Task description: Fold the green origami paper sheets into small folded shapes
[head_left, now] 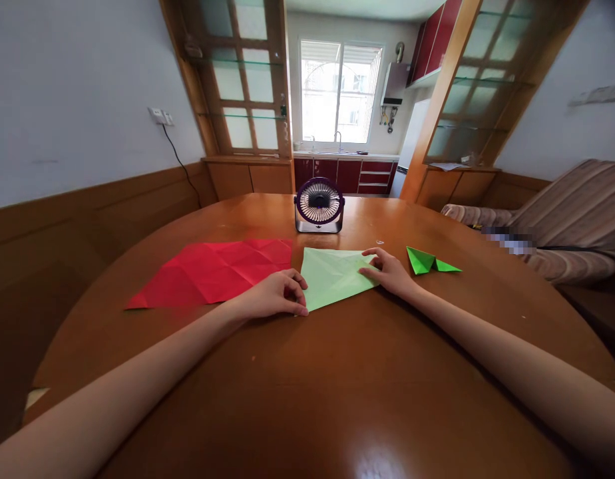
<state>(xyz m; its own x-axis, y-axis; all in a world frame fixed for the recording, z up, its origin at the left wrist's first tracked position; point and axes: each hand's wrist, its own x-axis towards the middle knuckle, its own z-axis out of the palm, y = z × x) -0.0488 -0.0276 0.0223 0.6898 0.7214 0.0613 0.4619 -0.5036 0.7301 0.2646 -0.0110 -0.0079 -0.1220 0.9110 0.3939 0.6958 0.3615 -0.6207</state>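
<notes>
- Red paper sheet (212, 266): lies opened out at the left of the wooden table (307, 392), crossed by creases; it has evidently been folded, though it holds no finished shape now.
- Left hand (277, 293): half curled, its fingertips at the left edge and near corner of the pale green paper (335, 276). Whether it pinches that edge cannot be told.
- Desk fan (319, 203): dark, round, upright on its stand, behind the papers.
- Pale green paper: lies between the two hands, right of the red sheet. Work on it looks partway: creases are in, but no raised form stands up, and how many folds remain cannot be judged. It looks matte, four-sided and nearly flat, with faint lines.
- Right hand (386, 269): thumb and forefinger spread apart at the right edge of the pale paper.
- Bright green folded paper (430, 261): angular, pointed and already shaped, beyond the right hand, untouched.
</notes>
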